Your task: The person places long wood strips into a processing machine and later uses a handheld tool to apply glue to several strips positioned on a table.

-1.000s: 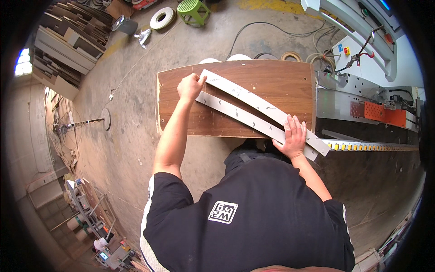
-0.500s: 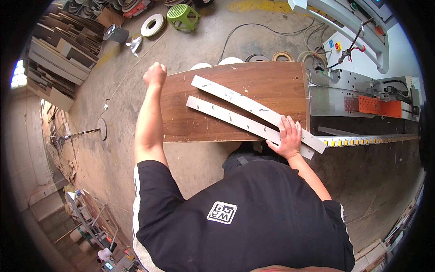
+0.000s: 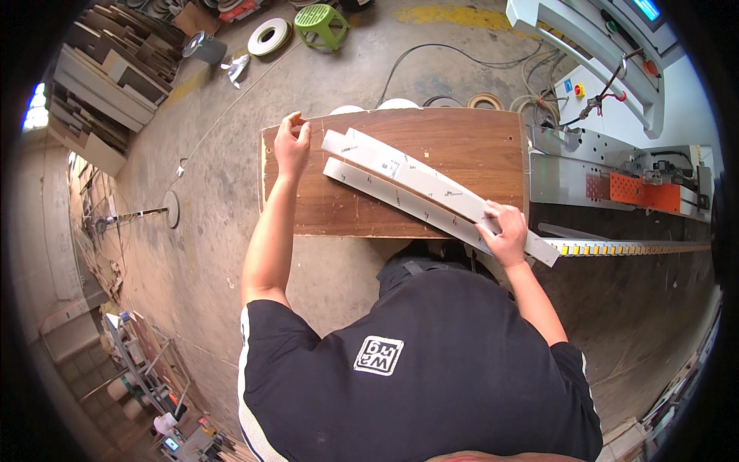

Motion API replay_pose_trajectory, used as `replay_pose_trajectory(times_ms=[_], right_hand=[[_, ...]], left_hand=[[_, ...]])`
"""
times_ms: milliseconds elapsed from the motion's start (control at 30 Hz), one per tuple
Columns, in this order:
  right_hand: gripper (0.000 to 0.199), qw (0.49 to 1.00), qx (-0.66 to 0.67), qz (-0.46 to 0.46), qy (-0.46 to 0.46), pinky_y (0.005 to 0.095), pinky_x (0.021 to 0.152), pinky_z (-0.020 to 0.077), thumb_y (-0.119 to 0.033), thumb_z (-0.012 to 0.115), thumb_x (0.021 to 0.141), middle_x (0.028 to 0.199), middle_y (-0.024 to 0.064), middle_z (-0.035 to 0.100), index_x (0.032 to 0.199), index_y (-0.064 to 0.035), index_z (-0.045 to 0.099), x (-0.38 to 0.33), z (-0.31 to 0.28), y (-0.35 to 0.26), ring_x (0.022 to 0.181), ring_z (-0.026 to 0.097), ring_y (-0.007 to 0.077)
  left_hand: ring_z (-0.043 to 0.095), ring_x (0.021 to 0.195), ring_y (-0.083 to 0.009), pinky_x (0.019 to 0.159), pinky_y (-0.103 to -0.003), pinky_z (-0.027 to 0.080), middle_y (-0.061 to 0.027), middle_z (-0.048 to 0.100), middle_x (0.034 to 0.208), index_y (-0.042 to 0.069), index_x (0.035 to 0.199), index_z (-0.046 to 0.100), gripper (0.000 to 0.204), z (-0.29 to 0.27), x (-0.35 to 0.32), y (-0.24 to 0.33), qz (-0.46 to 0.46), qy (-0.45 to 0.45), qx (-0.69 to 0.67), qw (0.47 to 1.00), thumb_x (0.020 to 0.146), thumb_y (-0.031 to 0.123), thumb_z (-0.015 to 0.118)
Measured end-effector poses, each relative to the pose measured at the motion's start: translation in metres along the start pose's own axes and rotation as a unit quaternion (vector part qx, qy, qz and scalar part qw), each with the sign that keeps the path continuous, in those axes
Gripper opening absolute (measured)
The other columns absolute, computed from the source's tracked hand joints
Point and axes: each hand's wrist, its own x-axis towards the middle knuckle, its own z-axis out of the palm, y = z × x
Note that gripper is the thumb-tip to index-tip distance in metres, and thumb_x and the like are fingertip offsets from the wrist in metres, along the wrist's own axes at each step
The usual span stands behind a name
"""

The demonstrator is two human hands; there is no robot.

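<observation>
My right hand (image 3: 506, 233) grips a long white strip (image 3: 419, 179) near its right end, thumb on the near side and fingers over the far edge. This strip lies slantwise above the brown wood-grain board (image 3: 469, 138), its right end jutting past the near edge. A second pale edge shows along its far side; whether that is another strip I cannot tell. Just nearer to me, a lower white strip (image 3: 396, 197) rests on the board at a similar slant. Over the board's left end, my left hand (image 3: 291, 152) is raised with fingers loosely bent and apart, holding nothing visible.
To the right stands a machine with an orange guard (image 3: 647, 189) and a yellow-marked rail (image 3: 616, 248). Cables and rolls of banding (image 3: 485, 101) lie beyond the board. Farther off are a green stool (image 3: 320, 25), a white roll (image 3: 269, 37) and a grey bucket (image 3: 205, 48).
My left hand has moved right, over the board, and its fist has loosened. My right hand has gone from lying flat across both strips to gripping the farther one, which has shifted and tilted.
</observation>
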Motion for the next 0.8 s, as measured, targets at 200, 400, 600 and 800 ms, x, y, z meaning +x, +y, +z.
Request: replay_pose_trajectory(times_ms=[200, 400, 600, 800], right_hand=[[0.04, 0.999, -0.022, 0.017, -0.035, 0.0429, 0.092, 0.0473, -0.028, 0.09, 0.069, 0.112, 0.0027, 0.075, 0.1, -0.0117, 0.07, -0.034, 0.022, -0.015, 0.102, 0.065, 0.0274], [0.056, 0.997, -0.062, 0.028, -0.025, 0.0552, 0.118, 0.034, -0.042, 0.08, 0.083, 0.137, 0.0096, 0.065, 0.125, -0.0081, 0.065, -0.01, 0.023, -0.002, 0.132, 0.054, 0.0333], [0.066, 0.992, -0.1, 0.047, -0.068, 0.0581, 0.122, 0.028, -0.048, 0.075, 0.085, 0.151, 0.0121, 0.055, 0.136, -0.0089, 0.057, -0.011, 0.039, 0.013, 0.144, 0.045, 0.0346], [0.067, 0.992, -0.102, 0.04, -0.06, 0.0587, 0.122, 0.0286, -0.048, 0.076, 0.083, 0.151, 0.0115, 0.055, 0.136, -0.0092, 0.058, -0.013, 0.042, 0.012, 0.145, 0.046, 0.0335]], left_hand=[[0.073, 0.082, -0.0204, 0.076, -0.033, 0.057, -0.0058, 0.075, 0.099, 0.011, 0.103, 0.077, 0.016, 0.01, -0.03, -0.006, 0.02, -0.081, 0.066, 0.994, 0.094, 0.024, 0.074], [0.07, 0.098, -0.0254, 0.084, -0.04, 0.057, -0.0017, 0.073, 0.093, 0.016, 0.093, 0.08, 0.018, 0.043, -0.04, 0.028, 0.074, -0.163, 0.322, 0.93, 0.09, 0.032, 0.073], [0.073, 0.1, -0.0342, 0.084, -0.048, 0.057, -0.0155, 0.077, 0.099, 0.008, 0.094, 0.079, 0.025, 0.069, -0.016, 0.039, -0.013, -0.258, 0.433, 0.863, 0.09, 0.031, 0.069], [0.073, 0.103, -0.0345, 0.088, -0.046, 0.058, -0.0164, 0.076, 0.108, 0.006, 0.1, 0.077, 0.024, 0.074, -0.006, 0.036, -0.026, -0.298, 0.437, 0.848, 0.09, 0.023, 0.062]])
